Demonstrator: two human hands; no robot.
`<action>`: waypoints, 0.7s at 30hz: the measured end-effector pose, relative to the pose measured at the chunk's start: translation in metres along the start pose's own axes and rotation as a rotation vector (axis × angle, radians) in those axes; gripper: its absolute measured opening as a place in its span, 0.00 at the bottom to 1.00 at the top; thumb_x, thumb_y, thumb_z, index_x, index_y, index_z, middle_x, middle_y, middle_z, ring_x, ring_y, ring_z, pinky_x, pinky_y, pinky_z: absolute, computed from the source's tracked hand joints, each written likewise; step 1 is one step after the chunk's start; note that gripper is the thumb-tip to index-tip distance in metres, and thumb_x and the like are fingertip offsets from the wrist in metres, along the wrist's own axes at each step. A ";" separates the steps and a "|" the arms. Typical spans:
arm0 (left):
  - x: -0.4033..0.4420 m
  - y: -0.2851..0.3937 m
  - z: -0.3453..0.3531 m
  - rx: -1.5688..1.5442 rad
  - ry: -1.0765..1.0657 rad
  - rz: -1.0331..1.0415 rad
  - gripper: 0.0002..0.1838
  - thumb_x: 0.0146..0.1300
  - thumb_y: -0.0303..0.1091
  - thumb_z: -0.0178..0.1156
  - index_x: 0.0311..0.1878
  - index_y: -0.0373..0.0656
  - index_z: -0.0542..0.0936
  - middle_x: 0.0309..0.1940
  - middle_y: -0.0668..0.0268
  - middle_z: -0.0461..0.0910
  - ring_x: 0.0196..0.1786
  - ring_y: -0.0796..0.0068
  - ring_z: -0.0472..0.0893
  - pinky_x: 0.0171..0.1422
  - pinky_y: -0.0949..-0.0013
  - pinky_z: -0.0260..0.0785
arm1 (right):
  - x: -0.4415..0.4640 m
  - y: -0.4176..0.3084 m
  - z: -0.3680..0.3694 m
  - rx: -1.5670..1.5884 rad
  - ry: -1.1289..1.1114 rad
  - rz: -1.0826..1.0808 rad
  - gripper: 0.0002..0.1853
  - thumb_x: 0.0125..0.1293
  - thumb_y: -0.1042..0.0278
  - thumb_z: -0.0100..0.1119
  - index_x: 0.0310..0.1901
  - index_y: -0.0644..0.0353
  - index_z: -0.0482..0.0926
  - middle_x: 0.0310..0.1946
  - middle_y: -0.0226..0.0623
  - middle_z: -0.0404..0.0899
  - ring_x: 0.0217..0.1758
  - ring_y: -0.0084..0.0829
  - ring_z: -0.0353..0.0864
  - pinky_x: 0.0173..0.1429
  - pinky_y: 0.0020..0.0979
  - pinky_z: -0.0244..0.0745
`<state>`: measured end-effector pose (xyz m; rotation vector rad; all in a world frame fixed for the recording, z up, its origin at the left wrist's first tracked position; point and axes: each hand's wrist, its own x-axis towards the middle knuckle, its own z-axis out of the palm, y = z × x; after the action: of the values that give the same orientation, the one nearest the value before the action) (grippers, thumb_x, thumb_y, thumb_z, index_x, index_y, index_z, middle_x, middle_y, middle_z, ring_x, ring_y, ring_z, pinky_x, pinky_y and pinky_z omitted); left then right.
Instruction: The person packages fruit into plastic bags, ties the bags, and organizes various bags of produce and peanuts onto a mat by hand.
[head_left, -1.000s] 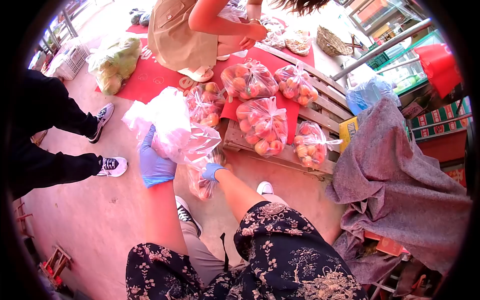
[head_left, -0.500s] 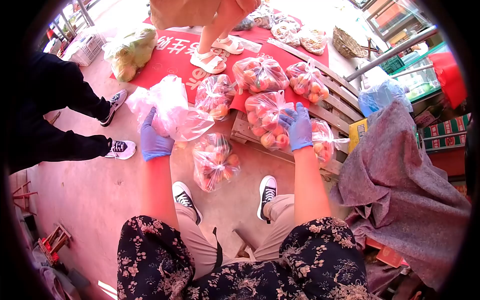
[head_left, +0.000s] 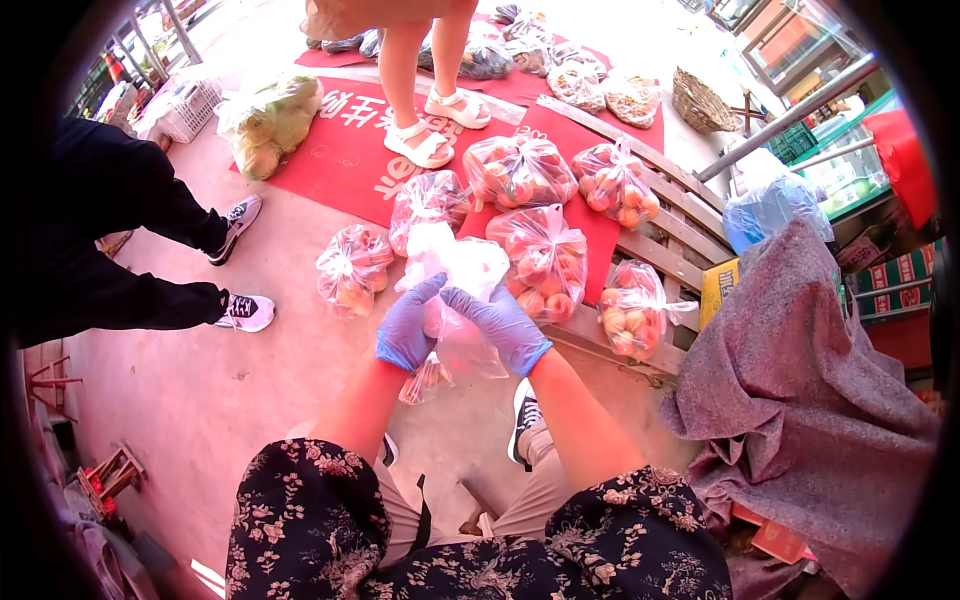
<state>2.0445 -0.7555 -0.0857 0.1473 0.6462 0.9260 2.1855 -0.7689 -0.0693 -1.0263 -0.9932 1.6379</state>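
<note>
My left hand [head_left: 408, 325] and my right hand [head_left: 507, 328] meet in the middle, both in blue-violet gloves. Their fingers are closed on a bundle of thin white plastic bags [head_left: 468, 262], which spreads above and between them. Close beyond the right hand stands a knotted clear bag of reddish round fruit [head_left: 545, 265]. Another fruit bag [head_left: 355, 272] sits on the floor to the left, and a third [head_left: 428, 205] lies just behind the bundle. Partly hidden below my left hand is a further clear bag [head_left: 428, 382], its contents mostly covered.
More fruit bags [head_left: 520, 170] rest on red sheeting [head_left: 330, 165] and a wooden slatted pallet [head_left: 672, 235]. A person in white sandals [head_left: 420, 145] stands ahead; another in dark trousers [head_left: 150, 285] stands left. At right are a grey cloth [head_left: 800, 400] and a metal rail [head_left: 790, 115].
My left hand has brought the white bags right, to the middle. My right hand has left the fruit bag and joined it on the bundle. A fruit bag now shows where the bundle was.
</note>
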 end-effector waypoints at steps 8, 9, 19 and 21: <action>-0.012 0.006 0.008 0.289 0.053 -0.113 0.21 0.61 0.39 0.55 0.56 0.41 0.69 0.46 0.63 0.76 0.47 0.69 0.78 0.50 0.62 0.73 | 0.011 0.030 -0.013 -0.406 0.114 -0.123 0.24 0.57 0.76 0.52 0.58 0.64 0.64 0.50 0.35 0.72 0.53 0.26 0.72 0.56 0.27 0.68; -0.014 0.008 0.007 0.254 0.036 -0.067 0.22 0.61 0.39 0.56 0.56 0.43 0.69 0.49 0.63 0.75 0.50 0.68 0.77 0.52 0.60 0.71 | 0.011 0.027 -0.011 -0.399 0.120 -0.141 0.24 0.56 0.78 0.49 0.57 0.65 0.65 0.48 0.35 0.74 0.50 0.24 0.72 0.54 0.25 0.68; -0.025 0.025 -0.007 0.157 -0.138 0.125 0.27 0.60 0.43 0.58 0.60 0.41 0.65 0.53 0.63 0.72 0.56 0.67 0.72 0.60 0.61 0.65 | 0.008 0.012 0.012 0.185 -0.009 0.146 0.16 0.62 0.73 0.51 0.52 0.61 0.71 0.46 0.30 0.76 0.46 0.21 0.74 0.50 0.24 0.70; -0.031 0.027 -0.013 0.178 -0.137 0.059 0.26 0.60 0.40 0.59 0.58 0.41 0.66 0.52 0.63 0.73 0.55 0.68 0.73 0.58 0.63 0.66 | 0.008 0.009 0.014 0.202 -0.053 0.204 0.16 0.62 0.74 0.52 0.52 0.60 0.72 0.46 0.31 0.76 0.47 0.21 0.74 0.50 0.24 0.70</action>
<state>2.0049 -0.7648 -0.0714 0.3877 0.5991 0.9062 2.1678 -0.7658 -0.0748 -0.9756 -0.7582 1.8990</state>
